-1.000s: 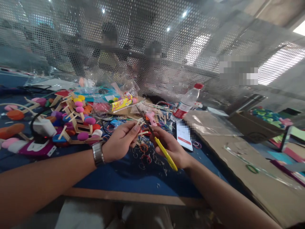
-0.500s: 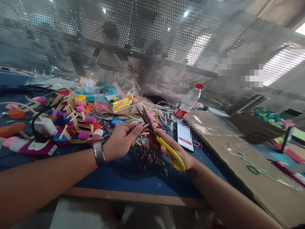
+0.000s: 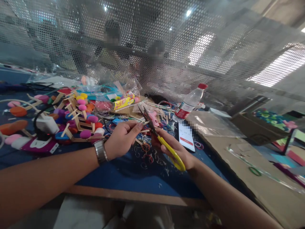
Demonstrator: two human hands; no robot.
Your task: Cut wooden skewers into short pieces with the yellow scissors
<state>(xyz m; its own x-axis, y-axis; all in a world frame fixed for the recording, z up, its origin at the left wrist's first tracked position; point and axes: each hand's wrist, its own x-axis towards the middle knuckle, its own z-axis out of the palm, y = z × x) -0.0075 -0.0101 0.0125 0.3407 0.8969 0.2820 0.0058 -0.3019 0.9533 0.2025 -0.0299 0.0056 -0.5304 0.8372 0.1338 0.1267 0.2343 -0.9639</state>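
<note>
My left hand (image 3: 122, 139), with a metal watch (image 3: 100, 152) on the wrist, pinches a thin wooden stick (image 3: 144, 123) between thumb and fingers. Yellow-handled scissors (image 3: 170, 149) are in my right hand (image 3: 175, 146), their dark blades pointing up and to the left. The blades are a little apart and lie right by the stick's end; whether they touch it I cannot tell. Another short pale stick (image 3: 145, 131) shows just below, between the two hands. Under them, scraps and small rubber bands (image 3: 145, 147) are scattered on the blue tabletop (image 3: 133, 178).
Colourful stick-and-pompom pieces (image 3: 81, 117) crowd the left, beside a purple power strip (image 3: 39, 144) with a white plug. A plastic bottle (image 3: 188, 105) and a phone (image 3: 186, 136) stand and lie at right. Cardboard (image 3: 224, 146) covers the right side. Behind rises a perforated screen (image 3: 133, 47).
The whole view has shifted slightly. The scissor blades have drawn a little closer together near the stick; both hands keep nearly the same place and grip.
</note>
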